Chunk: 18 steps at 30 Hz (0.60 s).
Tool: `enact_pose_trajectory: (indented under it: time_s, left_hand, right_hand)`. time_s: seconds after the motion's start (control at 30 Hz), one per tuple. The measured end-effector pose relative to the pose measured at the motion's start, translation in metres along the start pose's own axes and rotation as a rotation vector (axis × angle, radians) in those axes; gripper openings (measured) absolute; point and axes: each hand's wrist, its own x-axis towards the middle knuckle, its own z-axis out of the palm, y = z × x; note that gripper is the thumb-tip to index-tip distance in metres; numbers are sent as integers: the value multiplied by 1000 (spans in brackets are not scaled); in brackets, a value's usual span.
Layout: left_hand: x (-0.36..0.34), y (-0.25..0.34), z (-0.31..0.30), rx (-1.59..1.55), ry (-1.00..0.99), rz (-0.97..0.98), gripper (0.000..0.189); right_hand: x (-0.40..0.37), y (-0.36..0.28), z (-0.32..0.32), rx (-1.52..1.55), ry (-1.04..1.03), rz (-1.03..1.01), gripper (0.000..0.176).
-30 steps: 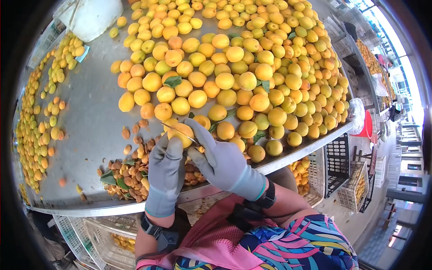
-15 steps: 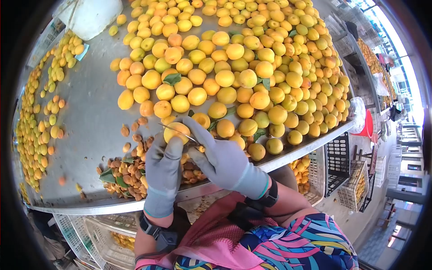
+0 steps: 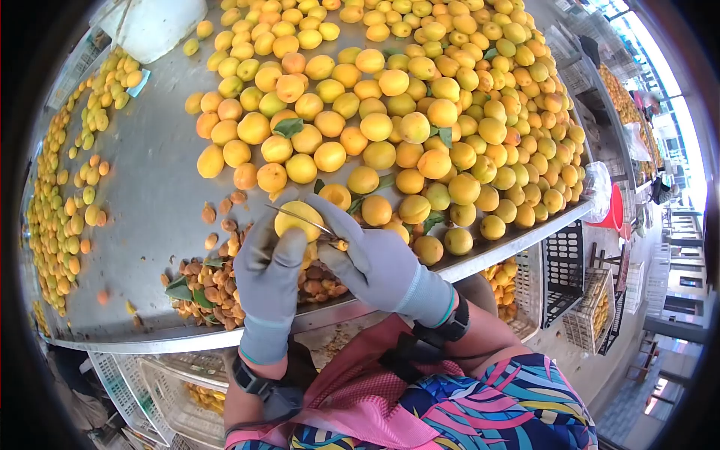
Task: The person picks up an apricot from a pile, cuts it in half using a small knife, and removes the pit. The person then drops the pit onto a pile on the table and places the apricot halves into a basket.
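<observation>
An apricot (image 3: 294,220) is held between the thumb and fingers of my left hand (image 3: 271,274), which wears a grey glove. My right hand (image 3: 386,270), gloved the same way, is closed around a small knife (image 3: 324,229), its thin blade lying across the apricot. The knife's handle is mostly hidden by my fingers. Just beyond my right fingertips lies a cut apricot (image 3: 337,197) with its hollow showing. Brown apricot pits (image 3: 206,289) are heaped beside and beneath my hands, with a few green leaves (image 3: 180,289) among them.
Whole apricots (image 3: 420,127) cover much of the metal table (image 3: 154,187), and more lie along its left side. A raised metal rim (image 3: 480,259) runs along the near edge. Crates (image 3: 187,405) stand below, with a black crate (image 3: 562,262) and red bucket (image 3: 611,208) at right.
My left hand has moved slightly left and the apricot has turned a little under the blade. Both hands keep their grip.
</observation>
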Motion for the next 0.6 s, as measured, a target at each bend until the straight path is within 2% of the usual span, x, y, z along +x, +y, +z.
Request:
enact_pose_trajectory:
  time_s: [0.03,0.07,0.1,0.17,0.2,0.27,0.4,0.47,0.6]
  left_hand:
    - [0,5,0,356,-30,142,50]
    - [0,0,2,396,3,252,50]
    - [0,2,3,398,-4,253,50]
    - [0,5,2,376,25,108,53]
    - [1,-1,-2,378,23,110,53]
    - [2,-19,-11,-8,93,-122,51]
    - [-1,-3,-2,-69,5,-82,51]
    - [-1,9,-3,521,-32,196,42]
    - [4,2,-7,534,15,232,45]
  right_hand:
    - [1,-1,-2,8,-28,11,64]
    - [1,-1,-3,15,-53,24,63]
    - [1,1,-1,16,-46,26,63]
    - [2,7,9,24,46,-44,63]
    - [3,7,11,25,49,-45,63]
    - [5,7,13,5,73,-25,64]
    - [3,7,9,-8,61,-57,64]
    - [4,1,2,54,-24,-18,65]
    - [7,1,3,27,-22,-21,67]
